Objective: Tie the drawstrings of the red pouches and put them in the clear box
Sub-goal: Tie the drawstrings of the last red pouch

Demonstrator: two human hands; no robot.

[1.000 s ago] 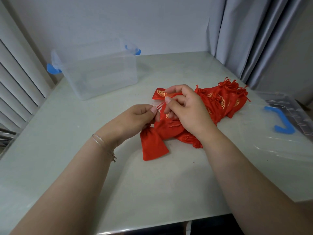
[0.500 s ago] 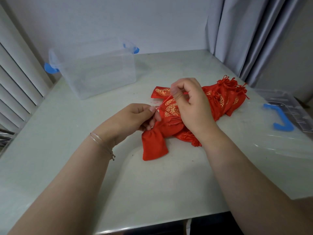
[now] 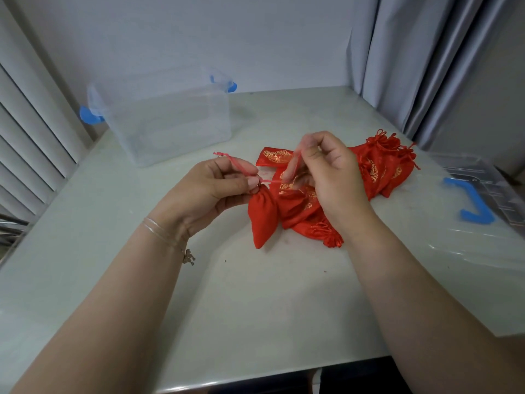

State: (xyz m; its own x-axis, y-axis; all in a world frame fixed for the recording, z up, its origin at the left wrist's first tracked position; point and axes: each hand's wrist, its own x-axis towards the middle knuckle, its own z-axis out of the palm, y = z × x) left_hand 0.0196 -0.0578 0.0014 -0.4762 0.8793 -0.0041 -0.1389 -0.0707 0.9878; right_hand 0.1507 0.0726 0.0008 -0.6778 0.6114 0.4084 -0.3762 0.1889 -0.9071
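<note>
Above the pouch pile (image 3: 377, 169): your left hand (image 3: 210, 189) and right hand (image 3: 332, 169) each pinch drawstring (image 3: 241, 169); uneven pulling may slip the knot.

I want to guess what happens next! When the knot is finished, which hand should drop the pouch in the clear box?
Probably the left hand. It pinches the pouch at its gathered neck, and the clear box stands on its side of the table. The right hand holds only the drawstring.

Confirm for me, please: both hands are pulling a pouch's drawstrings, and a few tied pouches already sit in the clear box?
Not quite. The head view shows the clear box empty. The left hand and right hand do pull the drawstrings.
</note>
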